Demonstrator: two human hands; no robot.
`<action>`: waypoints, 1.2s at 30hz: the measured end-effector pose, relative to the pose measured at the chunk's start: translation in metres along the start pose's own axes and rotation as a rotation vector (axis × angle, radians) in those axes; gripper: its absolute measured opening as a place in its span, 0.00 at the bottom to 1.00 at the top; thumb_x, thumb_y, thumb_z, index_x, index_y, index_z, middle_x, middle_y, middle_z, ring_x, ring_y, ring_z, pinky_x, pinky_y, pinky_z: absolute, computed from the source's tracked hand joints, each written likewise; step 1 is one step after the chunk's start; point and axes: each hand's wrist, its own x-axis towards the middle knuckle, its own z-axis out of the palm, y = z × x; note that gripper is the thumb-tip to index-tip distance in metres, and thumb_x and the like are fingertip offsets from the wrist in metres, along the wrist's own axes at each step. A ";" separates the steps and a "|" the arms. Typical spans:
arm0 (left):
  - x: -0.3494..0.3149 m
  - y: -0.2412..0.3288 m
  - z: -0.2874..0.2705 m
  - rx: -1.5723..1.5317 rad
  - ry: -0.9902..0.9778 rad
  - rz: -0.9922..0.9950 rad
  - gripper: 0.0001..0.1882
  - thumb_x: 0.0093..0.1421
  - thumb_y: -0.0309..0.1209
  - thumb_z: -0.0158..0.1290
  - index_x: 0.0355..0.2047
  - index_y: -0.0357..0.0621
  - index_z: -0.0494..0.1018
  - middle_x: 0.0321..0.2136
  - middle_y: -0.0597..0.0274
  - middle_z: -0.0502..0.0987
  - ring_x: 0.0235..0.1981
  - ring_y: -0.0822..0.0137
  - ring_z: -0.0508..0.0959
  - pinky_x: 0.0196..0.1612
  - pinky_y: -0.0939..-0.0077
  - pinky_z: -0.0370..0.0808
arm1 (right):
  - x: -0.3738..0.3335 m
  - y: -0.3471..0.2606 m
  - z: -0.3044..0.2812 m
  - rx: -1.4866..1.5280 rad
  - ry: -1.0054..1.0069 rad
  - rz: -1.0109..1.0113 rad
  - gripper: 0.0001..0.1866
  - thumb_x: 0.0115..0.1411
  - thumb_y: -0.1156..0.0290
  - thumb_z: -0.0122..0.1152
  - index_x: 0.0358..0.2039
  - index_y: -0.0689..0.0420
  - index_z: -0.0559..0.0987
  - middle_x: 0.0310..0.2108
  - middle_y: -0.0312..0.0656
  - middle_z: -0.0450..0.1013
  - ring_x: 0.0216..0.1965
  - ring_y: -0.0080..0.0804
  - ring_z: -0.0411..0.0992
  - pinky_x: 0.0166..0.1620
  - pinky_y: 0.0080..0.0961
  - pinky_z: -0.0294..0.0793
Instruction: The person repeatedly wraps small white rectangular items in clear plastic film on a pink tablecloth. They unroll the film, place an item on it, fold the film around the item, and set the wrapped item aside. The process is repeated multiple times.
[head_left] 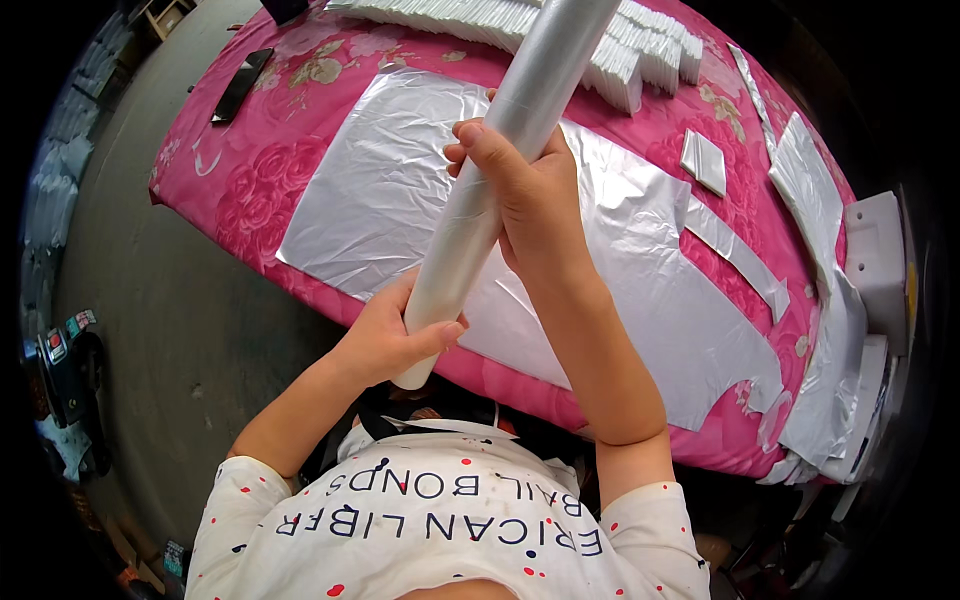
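Both my hands grip a long roll of silvery plastic film point(530, 85), held slanted above the table. Its lower end points toward me, and its far end runs out past the top of the view. My left hand point(405, 335) wraps round the roll near the lower end. Higher up, my right hand point(525, 190) is closed about its middle, thumb lying across the front. Beneath the roll, a flat silvery-white plastic sheet point(370, 150) with a cut-out edge at the right is spread on the table.
A pink flowered cloth point(265, 195) covers the table. White folded stacks point(640, 60) line its far edge. A black phone point(243, 86) lies at far left. To the right are a small folded white packet point(703, 162), a cut strip point(740, 255) and crumpled film point(815, 200) along the edge.
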 end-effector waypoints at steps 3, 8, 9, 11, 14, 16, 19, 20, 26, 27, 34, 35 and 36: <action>0.005 0.003 0.017 -0.014 -0.129 -0.081 0.21 0.48 0.30 0.59 0.42 0.36 0.67 0.28 0.64 0.73 0.24 0.75 0.73 0.29 0.79 0.72 | -0.022 -0.007 -0.017 0.151 0.047 0.034 0.33 0.50 0.65 0.65 0.51 0.63 0.59 0.32 0.41 0.70 0.33 0.27 0.72 0.37 0.27 0.75; 0.011 0.003 0.036 -0.115 -0.300 -0.200 0.20 0.48 0.31 0.59 0.40 0.36 0.69 0.27 0.64 0.73 0.23 0.75 0.73 0.29 0.79 0.72 | -0.055 -0.007 -0.038 0.266 0.042 0.082 0.32 0.51 0.65 0.65 0.50 0.62 0.59 0.31 0.41 0.70 0.33 0.27 0.71 0.37 0.26 0.75; 0.012 0.002 0.037 -0.126 -0.338 -0.210 0.20 0.48 0.31 0.59 0.40 0.36 0.69 0.27 0.63 0.73 0.23 0.75 0.73 0.29 0.79 0.72 | -0.059 -0.006 -0.039 0.273 0.058 0.076 0.31 0.51 0.65 0.65 0.50 0.62 0.59 0.31 0.41 0.70 0.33 0.27 0.71 0.38 0.26 0.74; 0.016 0.001 0.040 -0.113 -0.389 -0.226 0.20 0.49 0.32 0.58 0.41 0.35 0.68 0.28 0.62 0.73 0.26 0.74 0.74 0.31 0.78 0.72 | -0.066 -0.008 -0.044 0.265 0.106 0.069 0.30 0.51 0.66 0.65 0.49 0.62 0.60 0.31 0.40 0.69 0.33 0.27 0.71 0.38 0.26 0.74; 0.024 -0.010 0.045 0.040 -0.283 -0.065 0.24 0.51 0.35 0.57 0.45 0.35 0.66 0.33 0.58 0.73 0.31 0.71 0.74 0.36 0.76 0.72 | -0.072 -0.003 -0.051 0.164 0.206 0.050 0.29 0.51 0.66 0.65 0.49 0.62 0.61 0.32 0.40 0.69 0.33 0.27 0.71 0.39 0.26 0.73; 0.030 -0.023 0.058 0.252 -0.010 0.275 0.26 0.53 0.39 0.56 0.47 0.34 0.64 0.36 0.56 0.73 0.36 0.69 0.73 0.40 0.75 0.71 | -0.073 0.013 -0.056 0.033 0.274 0.015 0.29 0.51 0.66 0.65 0.48 0.62 0.61 0.33 0.40 0.69 0.34 0.27 0.71 0.39 0.25 0.73; 0.033 -0.022 0.061 0.295 0.023 0.264 0.26 0.59 0.43 0.49 0.50 0.36 0.62 0.37 0.55 0.72 0.39 0.68 0.73 0.42 0.74 0.69 | -0.078 0.017 -0.057 -0.009 0.264 0.050 0.31 0.50 0.65 0.66 0.49 0.64 0.61 0.34 0.40 0.69 0.37 0.28 0.71 0.41 0.27 0.72; 0.032 -0.022 0.061 0.287 0.029 0.242 0.25 0.60 0.43 0.48 0.50 0.36 0.63 0.37 0.55 0.72 0.39 0.69 0.73 0.42 0.74 0.69 | -0.078 0.017 -0.058 -0.004 0.259 0.063 0.32 0.50 0.65 0.67 0.49 0.64 0.61 0.35 0.40 0.69 0.37 0.28 0.71 0.41 0.27 0.71; 0.018 -0.032 0.017 0.053 -0.341 -0.315 0.26 0.55 0.49 0.52 0.43 0.39 0.68 0.24 0.61 0.73 0.21 0.74 0.73 0.25 0.79 0.73 | -0.061 -0.006 -0.113 0.242 0.365 0.036 0.29 0.53 0.68 0.63 0.51 0.63 0.60 0.36 0.44 0.70 0.39 0.32 0.71 0.44 0.25 0.72; 0.013 -0.033 0.009 0.032 -0.377 -0.396 0.29 0.53 0.52 0.54 0.43 0.38 0.68 0.23 0.61 0.73 0.20 0.73 0.74 0.24 0.80 0.73 | -0.056 -0.007 -0.134 0.284 0.420 0.016 0.26 0.54 0.67 0.62 0.49 0.62 0.63 0.36 0.44 0.70 0.39 0.32 0.71 0.45 0.26 0.72; -0.016 -0.045 -0.019 -0.006 -0.486 -0.643 0.35 0.44 0.49 0.62 0.45 0.35 0.69 0.20 0.62 0.72 0.18 0.73 0.73 0.23 0.80 0.72 | -0.067 -0.022 -0.217 -0.297 0.566 0.057 0.13 0.57 0.66 0.58 0.41 0.58 0.73 0.32 0.36 0.73 0.31 0.18 0.69 0.33 0.12 0.65; -0.016 -0.047 -0.021 -0.025 -0.490 -0.665 0.35 0.43 0.47 0.63 0.45 0.34 0.69 0.20 0.62 0.72 0.19 0.73 0.73 0.24 0.80 0.72 | -0.070 -0.024 -0.217 -0.380 0.542 0.091 0.12 0.58 0.65 0.57 0.39 0.58 0.74 0.31 0.35 0.73 0.29 0.15 0.68 0.31 0.11 0.64; -0.017 -0.048 -0.022 -0.030 -0.495 -0.678 0.35 0.43 0.48 0.63 0.45 0.34 0.69 0.20 0.62 0.72 0.19 0.74 0.73 0.24 0.80 0.72 | -0.073 -0.025 -0.215 -0.408 0.498 0.136 0.11 0.58 0.65 0.57 0.38 0.58 0.75 0.29 0.33 0.73 0.27 0.14 0.66 0.29 0.10 0.63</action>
